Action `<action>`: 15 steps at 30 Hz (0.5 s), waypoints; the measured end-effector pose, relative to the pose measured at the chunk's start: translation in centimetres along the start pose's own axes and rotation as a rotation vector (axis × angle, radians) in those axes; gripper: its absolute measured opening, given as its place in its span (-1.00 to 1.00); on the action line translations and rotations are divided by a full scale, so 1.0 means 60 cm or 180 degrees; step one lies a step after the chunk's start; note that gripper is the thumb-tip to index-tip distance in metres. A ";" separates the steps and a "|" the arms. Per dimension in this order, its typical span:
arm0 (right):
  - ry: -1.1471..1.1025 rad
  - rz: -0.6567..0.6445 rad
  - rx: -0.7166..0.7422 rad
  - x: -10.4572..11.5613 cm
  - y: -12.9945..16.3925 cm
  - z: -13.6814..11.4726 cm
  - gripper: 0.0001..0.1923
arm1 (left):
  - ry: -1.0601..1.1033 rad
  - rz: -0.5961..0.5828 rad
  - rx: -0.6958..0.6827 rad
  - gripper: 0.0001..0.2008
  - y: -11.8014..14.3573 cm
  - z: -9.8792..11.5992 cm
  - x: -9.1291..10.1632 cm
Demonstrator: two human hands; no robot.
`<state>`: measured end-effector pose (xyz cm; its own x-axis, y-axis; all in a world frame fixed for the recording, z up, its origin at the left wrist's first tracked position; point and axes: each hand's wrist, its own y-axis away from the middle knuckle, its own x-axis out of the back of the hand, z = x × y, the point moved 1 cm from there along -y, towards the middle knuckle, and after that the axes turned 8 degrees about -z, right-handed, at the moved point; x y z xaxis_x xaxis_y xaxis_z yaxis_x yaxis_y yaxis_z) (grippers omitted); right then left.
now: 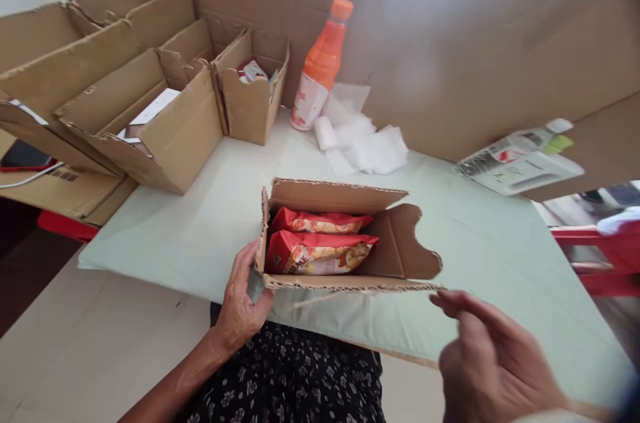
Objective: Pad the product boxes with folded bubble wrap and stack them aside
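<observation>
In the head view, an open cardboard box [390, 246] lies lengthwise near the table's front edge. Two shiny red snack packets [320, 256] stand side by side in its left part. My left hand [244, 303] grips the box's left front corner, fingers on the end wall and thumb at the front. At the opposite front corner is my right hand [493, 356], somewhat blurred. Its fingers stretch left to the box's edge, with the thumb apart; whether the fingertips touch the cardboard is unclear.
Several cardboard bins [200, 123] stand at the back left, some with small packages inside. Behind the box are an orange-capped bottle [320, 66], crumpled white tissues [367, 143] and a clear plastic bottle [520, 156]. Tall cardboard panels [425, 43] border the table [190, 229].
</observation>
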<state>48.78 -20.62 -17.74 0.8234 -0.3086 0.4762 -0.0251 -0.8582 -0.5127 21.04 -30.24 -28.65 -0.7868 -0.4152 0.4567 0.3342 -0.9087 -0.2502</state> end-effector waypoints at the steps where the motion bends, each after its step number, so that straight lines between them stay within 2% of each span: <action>1: 0.0038 -0.0110 -0.0030 -0.005 0.002 0.017 -0.76 | -0.0016 0.0000 0.0095 -0.40 0.004 -0.002 -0.005; 5: 0.0224 -0.1486 -0.0092 -0.048 -0.001 0.079 -0.56 | -0.0167 0.0234 0.0536 -0.45 0.016 -0.005 -0.016; 8: 0.0065 -0.2097 -0.0230 -0.087 0.011 0.104 -0.57 | -0.0154 0.0355 0.0693 -0.51 0.018 0.005 -0.017; 10: -0.0021 -0.2139 -0.0318 -0.108 0.025 0.115 -0.63 | -0.0101 0.0342 0.0795 -0.56 0.015 0.015 -0.017; 12: -0.0085 -0.1926 -0.0299 -0.117 0.038 0.127 -0.67 | -0.0093 0.0337 0.0924 -0.64 0.008 0.025 -0.021; 15: -0.0032 -0.1503 -0.0252 -0.105 0.046 0.158 -0.71 | -0.0112 0.0205 0.0947 -0.70 -0.017 0.038 -0.040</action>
<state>48.89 -17.13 -28.92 0.7607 0.1263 0.6367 0.3102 -0.9324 -0.1857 23.76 -28.45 -27.53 -0.7424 -0.4689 0.4785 0.5242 -0.8513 -0.0208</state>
